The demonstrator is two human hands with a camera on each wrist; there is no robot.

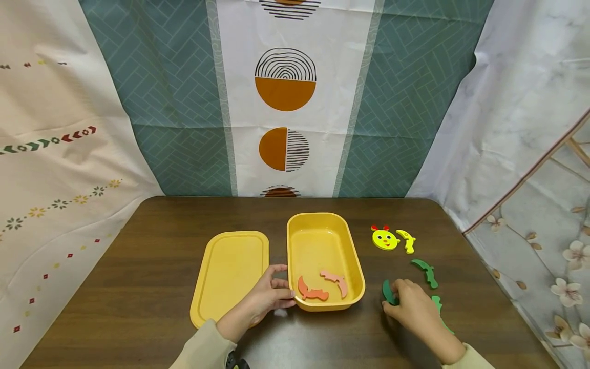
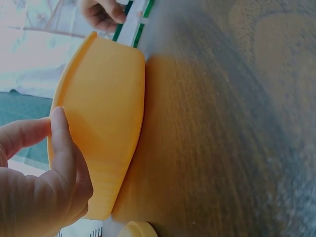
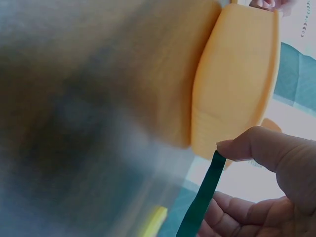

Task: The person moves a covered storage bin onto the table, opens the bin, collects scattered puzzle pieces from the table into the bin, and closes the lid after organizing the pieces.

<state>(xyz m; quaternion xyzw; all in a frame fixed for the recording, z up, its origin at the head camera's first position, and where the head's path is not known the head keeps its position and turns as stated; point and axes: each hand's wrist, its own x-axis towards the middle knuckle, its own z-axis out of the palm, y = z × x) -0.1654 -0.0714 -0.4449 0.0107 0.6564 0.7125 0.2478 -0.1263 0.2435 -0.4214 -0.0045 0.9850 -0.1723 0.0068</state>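
I have the left hand (image 1: 270, 290) gripping the box (image 1: 318, 246) by its near left rim, the right hand (image 1: 411, 306) pinching a green piece (image 1: 388, 292), dark and curved, near the box's right side; two orange pieces (image 1: 315, 294) lie inside the box

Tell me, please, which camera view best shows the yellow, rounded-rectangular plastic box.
The head view, looking into the box from above, shows its rim and inside. Both wrist views show mainly its outside, partly covered by the left hand or right hand respectively.
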